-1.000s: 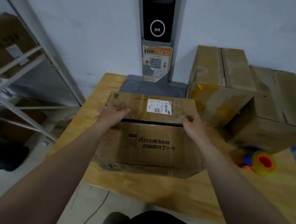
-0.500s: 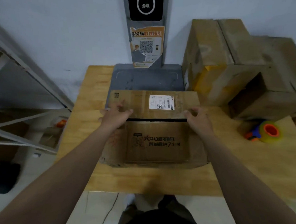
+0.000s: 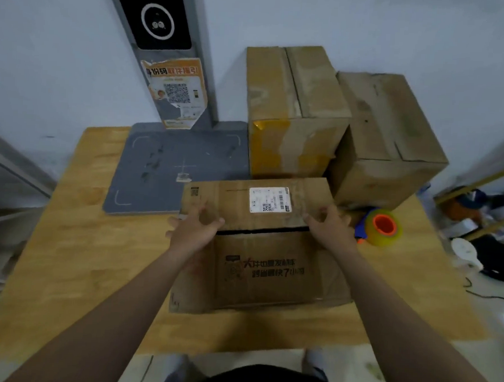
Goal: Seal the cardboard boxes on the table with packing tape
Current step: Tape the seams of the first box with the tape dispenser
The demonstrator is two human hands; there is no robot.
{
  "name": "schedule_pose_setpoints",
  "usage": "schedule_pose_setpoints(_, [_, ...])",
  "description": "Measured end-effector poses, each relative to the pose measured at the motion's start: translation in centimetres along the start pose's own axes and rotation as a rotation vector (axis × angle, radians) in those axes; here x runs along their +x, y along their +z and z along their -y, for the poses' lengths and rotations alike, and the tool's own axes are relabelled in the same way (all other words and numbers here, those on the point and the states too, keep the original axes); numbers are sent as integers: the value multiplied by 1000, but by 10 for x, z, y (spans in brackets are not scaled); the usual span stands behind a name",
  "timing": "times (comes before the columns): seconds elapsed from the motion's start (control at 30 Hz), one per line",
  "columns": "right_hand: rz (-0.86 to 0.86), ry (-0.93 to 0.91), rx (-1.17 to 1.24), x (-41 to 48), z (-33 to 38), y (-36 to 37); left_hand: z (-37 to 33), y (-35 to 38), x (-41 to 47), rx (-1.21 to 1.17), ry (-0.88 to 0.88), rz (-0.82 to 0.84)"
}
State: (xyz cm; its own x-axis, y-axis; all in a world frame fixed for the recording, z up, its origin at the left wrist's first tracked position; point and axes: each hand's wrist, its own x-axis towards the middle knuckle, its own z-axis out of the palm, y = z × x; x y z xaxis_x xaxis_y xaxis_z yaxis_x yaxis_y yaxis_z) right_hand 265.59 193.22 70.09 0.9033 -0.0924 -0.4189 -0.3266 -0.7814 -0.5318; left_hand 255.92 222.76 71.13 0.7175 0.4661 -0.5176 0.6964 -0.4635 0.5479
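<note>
Head view: the cardboard box (image 3: 258, 267) sits at the near middle of the table (image 3: 81, 240), its two top flaps folded down with a dark seam (image 3: 266, 231) gaping between them. Both hands press there – the left hand (image 3: 194, 231) and the right hand (image 3: 332, 227) lie with fingers spread and flat across the seam's ends, gripping nothing. No tape shows on this seam, so the step looks like closing the flaps. Next, one hand must hold them together while the other reaches for the tape roll (image 3: 384, 227), just right of the box. Two other boxes (image 3: 296, 111) stand behind.
</note>
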Motion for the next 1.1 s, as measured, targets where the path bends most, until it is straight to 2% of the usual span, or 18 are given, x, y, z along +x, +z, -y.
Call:
schedule_pose_setpoints(0.3, [137,-109,-163,43,-71,-70,-68,92,-34,51,-170,-157])
schedule_pose_setpoints(0.47, [236,-168,-38,54,-95,-90,-115,125,-48,199,-310,-239])
schedule_pose_setpoints(0.53, [246,-190,54,65,-106,-100,-139,147,-45,244,-165,-231])
schedule_pose_setpoints(0.6, [181,-204,97,78,-117,-110,-163,173,-43,268,10,-194])
schedule_pose_setpoints(0.67, [117,-183,102,98,-129,-119,-191,198,-45,330,99,-165])
schedule_pose_setpoints(0.8, [184,-135,-2,152,-149,-126,-242,244,-46,504,264,-140])
schedule_pose_setpoints(1.0, [244,-48,-375,213,-169,-104,-265,284,-28,540,219,-185])
schedule_pose_setpoints(1.1, [287,4,-429,223,-197,-91,-257,295,-33,584,168,-172])
